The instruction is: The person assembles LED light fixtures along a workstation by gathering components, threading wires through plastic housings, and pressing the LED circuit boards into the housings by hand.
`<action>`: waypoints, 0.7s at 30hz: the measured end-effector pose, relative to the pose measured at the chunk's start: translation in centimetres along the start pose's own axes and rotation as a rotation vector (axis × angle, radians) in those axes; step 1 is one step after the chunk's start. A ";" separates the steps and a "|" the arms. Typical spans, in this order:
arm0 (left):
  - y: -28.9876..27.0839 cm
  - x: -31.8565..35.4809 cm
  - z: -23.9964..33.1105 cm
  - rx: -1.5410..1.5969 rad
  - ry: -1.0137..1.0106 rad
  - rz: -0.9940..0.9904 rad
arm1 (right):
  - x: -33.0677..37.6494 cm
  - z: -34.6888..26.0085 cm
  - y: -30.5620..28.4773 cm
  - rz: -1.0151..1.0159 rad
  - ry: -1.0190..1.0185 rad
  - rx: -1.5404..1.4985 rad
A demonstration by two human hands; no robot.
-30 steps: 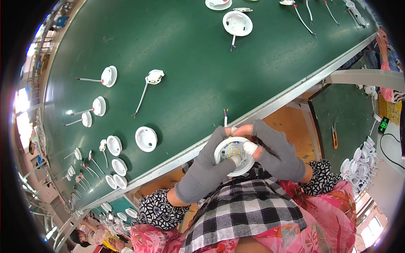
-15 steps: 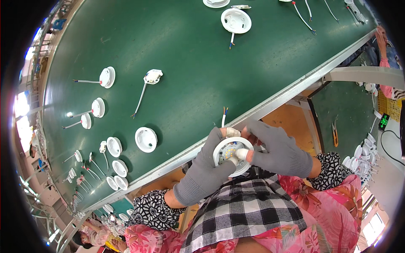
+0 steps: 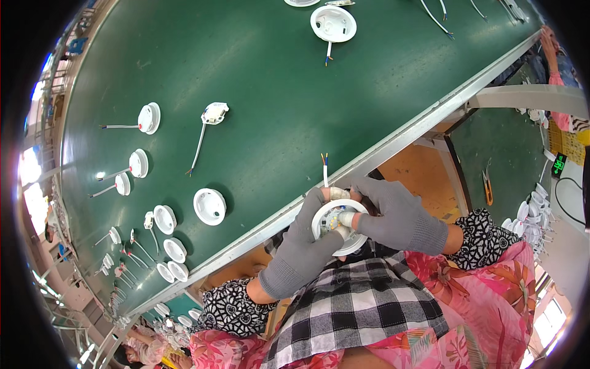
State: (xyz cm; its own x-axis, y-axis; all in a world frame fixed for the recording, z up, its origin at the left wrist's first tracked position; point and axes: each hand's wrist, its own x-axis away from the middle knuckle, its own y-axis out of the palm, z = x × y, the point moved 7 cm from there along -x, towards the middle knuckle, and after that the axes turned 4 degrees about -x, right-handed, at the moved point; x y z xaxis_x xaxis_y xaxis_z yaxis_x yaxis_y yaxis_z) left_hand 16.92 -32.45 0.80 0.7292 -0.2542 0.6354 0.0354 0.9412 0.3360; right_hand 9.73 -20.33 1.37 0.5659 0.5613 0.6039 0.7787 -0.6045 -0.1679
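Note:
In front of my apron, at the table's near edge, both hands hold a round white LED downlight [image 3: 327,222]. Its open face is turned up, with a round board of small yellow LEDs inside. My left hand [image 3: 296,252], in a grey glove with taped fingertips, is wrapped round the left side of the rim. My right hand [image 3: 399,216], gloved alike, grips the far right side, its thumb pressing on the board beside the left thumb. From the far side a white cable [image 3: 325,175] sticks out, ending in bare coloured wires. The fingers beneath the lamp are hidden.
The green table [image 3: 258,111] has a metal edge [image 3: 424,117]. A white housing [image 3: 209,206] and a driver with cable [image 3: 214,114] lie to the left, with several more lamps beyond. Another housing [image 3: 333,24] sits at the far side. Orange-handled cutters [image 3: 487,187] rest on the right-hand table.
My right thumb has shifted left over the board, closer to the left thumb. The things on the table have slid slightly in view as my head moved.

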 end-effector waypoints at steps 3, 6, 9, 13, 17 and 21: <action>0.0 0.1 0.6 0.008 -0.004 -0.022 | 0.1 -0.1 0.0 0.009 -0.009 -0.012; -0.1 0.1 0.8 -0.102 -0.024 -0.012 | 0.1 -0.1 0.2 0.018 -0.031 -0.029; -0.3 0.1 1.0 -0.242 0.008 0.036 | 0.1 -0.5 0.2 0.009 -0.030 -0.008; -0.5 -0.4 0.7 -0.387 0.166 0.154 | 0.2 -0.1 0.8 0.087 -0.082 0.057; -0.4 -0.3 -0.7 -0.158 0.078 0.055 | -0.1 0.1 0.9 0.036 -0.111 0.059; 0.0 0.7 0.2 0.070 -0.022 -0.041 | 0.1 -0.5 0.6 -0.012 -0.127 0.000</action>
State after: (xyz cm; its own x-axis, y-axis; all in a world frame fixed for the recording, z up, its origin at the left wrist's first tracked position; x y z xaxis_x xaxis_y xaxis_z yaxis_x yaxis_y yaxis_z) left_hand 17.35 -32.71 1.36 0.7125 -0.2979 0.6352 0.0162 0.9121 0.4096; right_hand 10.09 -20.95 1.70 0.5867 0.6352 0.5024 0.7853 -0.5977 -0.1613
